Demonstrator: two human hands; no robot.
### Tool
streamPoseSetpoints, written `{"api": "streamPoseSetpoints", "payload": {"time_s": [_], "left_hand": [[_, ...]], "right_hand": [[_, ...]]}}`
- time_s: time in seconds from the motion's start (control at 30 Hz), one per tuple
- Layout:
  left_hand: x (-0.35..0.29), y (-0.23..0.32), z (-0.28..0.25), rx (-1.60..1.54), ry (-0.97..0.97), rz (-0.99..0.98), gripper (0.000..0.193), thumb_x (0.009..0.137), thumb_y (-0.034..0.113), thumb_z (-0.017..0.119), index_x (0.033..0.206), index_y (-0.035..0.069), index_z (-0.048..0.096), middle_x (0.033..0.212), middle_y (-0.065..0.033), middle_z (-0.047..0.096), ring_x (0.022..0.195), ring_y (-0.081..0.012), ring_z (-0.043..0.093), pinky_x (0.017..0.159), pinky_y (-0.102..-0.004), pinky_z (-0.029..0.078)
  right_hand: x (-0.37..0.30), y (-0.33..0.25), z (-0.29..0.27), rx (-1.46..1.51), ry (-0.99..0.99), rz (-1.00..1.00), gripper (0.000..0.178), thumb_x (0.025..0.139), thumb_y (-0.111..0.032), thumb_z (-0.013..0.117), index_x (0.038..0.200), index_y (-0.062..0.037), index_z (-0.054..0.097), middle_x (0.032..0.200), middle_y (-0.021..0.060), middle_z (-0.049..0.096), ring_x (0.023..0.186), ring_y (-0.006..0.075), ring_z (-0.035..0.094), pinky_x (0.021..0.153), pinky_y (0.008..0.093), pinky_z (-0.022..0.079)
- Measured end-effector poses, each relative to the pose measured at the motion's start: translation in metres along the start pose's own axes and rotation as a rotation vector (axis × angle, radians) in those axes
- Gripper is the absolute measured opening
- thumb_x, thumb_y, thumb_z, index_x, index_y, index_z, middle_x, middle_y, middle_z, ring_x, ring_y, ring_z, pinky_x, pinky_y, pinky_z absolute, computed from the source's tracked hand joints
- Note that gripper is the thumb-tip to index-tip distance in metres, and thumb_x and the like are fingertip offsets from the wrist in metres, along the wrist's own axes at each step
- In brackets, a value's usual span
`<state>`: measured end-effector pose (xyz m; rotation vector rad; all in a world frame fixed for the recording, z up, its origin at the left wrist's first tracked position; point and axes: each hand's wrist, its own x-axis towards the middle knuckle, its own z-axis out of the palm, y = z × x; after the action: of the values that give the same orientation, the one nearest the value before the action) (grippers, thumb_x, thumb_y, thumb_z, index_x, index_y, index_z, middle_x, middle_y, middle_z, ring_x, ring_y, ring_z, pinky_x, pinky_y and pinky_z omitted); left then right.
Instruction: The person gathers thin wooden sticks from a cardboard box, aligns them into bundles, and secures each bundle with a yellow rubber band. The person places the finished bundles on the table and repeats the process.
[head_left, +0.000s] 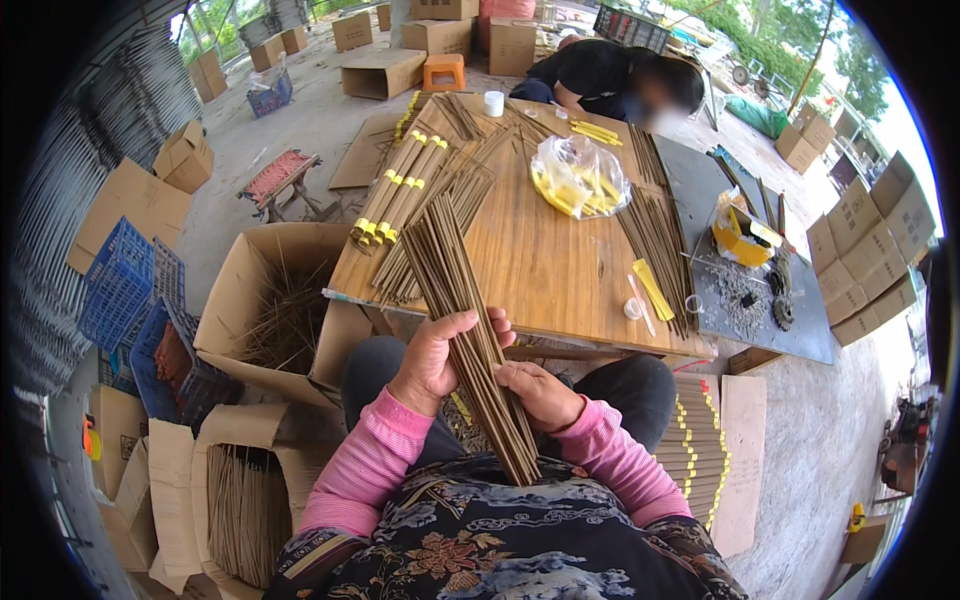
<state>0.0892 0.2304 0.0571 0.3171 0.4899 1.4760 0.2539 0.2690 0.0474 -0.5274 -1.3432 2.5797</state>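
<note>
A loose bundle of thin brown incense sticks (468,345) slants across my lap, its top end over the table's near edge. My left hand (432,362) is wrapped round the bundle near its middle, thumb across the front. Lower down, my right hand (540,393) pinches the bundle's right side with thumb and fingers. More loose incense sticks (455,200) lie in a pile on the table just beyond, and beside them are several bundles bound with yellow bands (400,190).
The wooden table (500,270) bears a plastic bag of yellow strips (580,180) and a white jar (494,103). A cardboard box (225,330) of sticks stands at left. Banded bundles (695,440) lie low at right. Across the table, a person (600,75) in black bends down.
</note>
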Motion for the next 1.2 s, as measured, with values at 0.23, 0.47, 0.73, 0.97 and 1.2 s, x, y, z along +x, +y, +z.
{"api": "streamPoseSetpoints", "payload": {"time_s": [0.23, 0.47, 0.73, 0.97, 1.2], "left_hand": [[0.000, 0.001, -0.006, 0.017, 0.065, 0.023, 0.017, 0.080, 0.010, 0.056, 0.093, -0.002, 0.056, 0.084, -0.0119, 0.058, 0.076, -0.0240, 0.059, 0.072, -0.0343, 0.051], [0.004, -0.001, -0.008, 0.026, 0.118, 0.108, 0.024, 0.078, 0.003, 0.057, 0.100, 0.006, 0.049, 0.078, -0.0094, 0.055, 0.069, -0.0206, 0.056, 0.065, -0.0330, 0.050], [0.001, 0.000, -0.008, 0.085, 0.167, 0.129, 0.027, 0.077, 0.001, 0.056, 0.102, 0.004, 0.046, 0.077, -0.0098, 0.056, 0.070, -0.0210, 0.056, 0.066, -0.0337, 0.050], [0.001, 0.005, -0.011, 0.064, 0.164, 0.137, 0.027, 0.076, 0.001, 0.056, 0.101, 0.004, 0.048, 0.077, -0.0089, 0.057, 0.072, -0.0204, 0.058, 0.068, -0.0335, 0.051], [0.003, 0.005, -0.013, 0.061, 0.142, 0.132, 0.018, 0.077, 0.002, 0.055, 0.095, 0.000, 0.054, 0.078, -0.0088, 0.059, 0.070, -0.0194, 0.059, 0.065, -0.0333, 0.052]], "right_hand": [[0.010, 0.006, -0.001, -0.167, 0.194, -0.250, 0.019, 0.091, -0.017, 0.047, 0.098, 0.0005, 0.051, 0.083, 0.0019, 0.056, 0.072, 0.0068, 0.052, 0.065, 0.0212, 0.045], [0.012, 0.005, -0.001, -0.528, 0.383, -0.495, 0.011, 0.083, -0.009, 0.059, 0.086, -0.0009, 0.053, 0.074, -0.0009, 0.052, 0.068, 0.0055, 0.048, 0.062, 0.0202, 0.042], [0.013, -0.017, 0.006, -0.740, 0.419, -0.265, 0.019, 0.082, -0.016, 0.063, 0.085, 0.0020, 0.058, 0.069, -0.0016, 0.056, 0.065, 0.0038, 0.047, 0.060, 0.0192, 0.042], [0.023, -0.025, 0.007, -0.817, 0.497, -0.308, 0.023, 0.081, -0.019, 0.064, 0.082, 0.0030, 0.057, 0.068, 0.0016, 0.057, 0.063, 0.0050, 0.051, 0.056, 0.0211, 0.043], [0.068, -0.072, 0.010, -0.597, 0.369, -0.253, 0.023, 0.082, -0.019, 0.062, 0.081, 0.0038, 0.057, 0.064, 0.0036, 0.057, 0.057, 0.0053, 0.053, 0.048, 0.0206, 0.043]]}}
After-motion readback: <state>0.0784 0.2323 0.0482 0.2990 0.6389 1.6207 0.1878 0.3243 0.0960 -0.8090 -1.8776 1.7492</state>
